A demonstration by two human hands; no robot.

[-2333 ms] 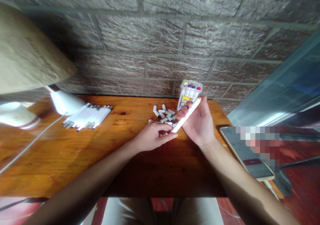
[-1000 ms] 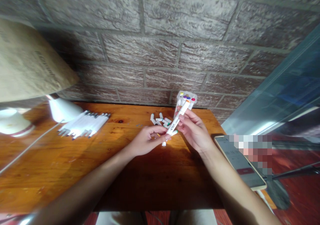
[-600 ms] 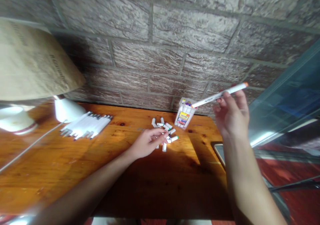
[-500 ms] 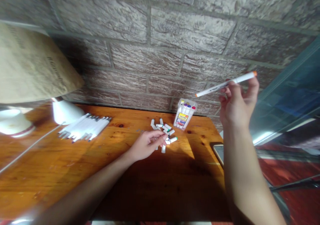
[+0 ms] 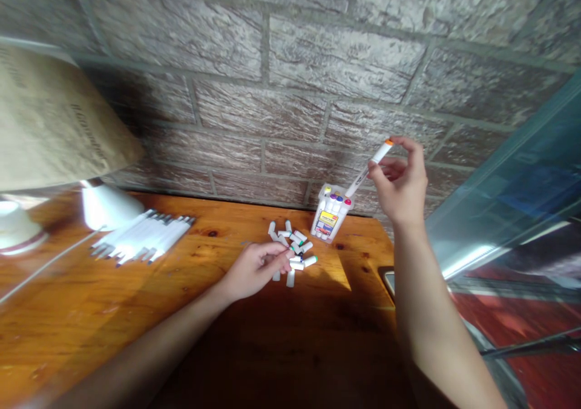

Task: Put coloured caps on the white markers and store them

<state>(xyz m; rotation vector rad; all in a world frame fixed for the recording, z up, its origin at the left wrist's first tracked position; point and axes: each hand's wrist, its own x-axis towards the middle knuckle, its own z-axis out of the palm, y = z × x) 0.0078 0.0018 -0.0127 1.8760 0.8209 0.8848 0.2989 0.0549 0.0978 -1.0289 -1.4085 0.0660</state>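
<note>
My right hand (image 5: 402, 182) pinches a white marker (image 5: 379, 155) with an orange end near its top. The marker slants down to the left, its lower end at the back right of the clear marker case (image 5: 324, 235). Several markers with yellow, purple, blue and red ends stand in this case, which has a yellow label. My left hand (image 5: 256, 270) rests low over the table, thumb and fingertips pressed together. Loose white marker caps (image 5: 311, 261), some with green ends, lie around those fingertips. Whatever the left fingers pinch is too small to make out.
A row of capless white markers (image 5: 145, 236) lies on the wooden table (image 5: 218, 348) at the left. Beside it stand a lamp (image 5: 106, 206) and a white cup (image 5: 18, 230). A phone (image 5: 387, 279) lies at the right edge. A stone-block wall (image 5: 258, 112) rises behind.
My right hand has moved left and tipped the marker from nearly level to steep, bringing its lower end to the case. My left hand stays by the caps. The view has shifted slightly.
</note>
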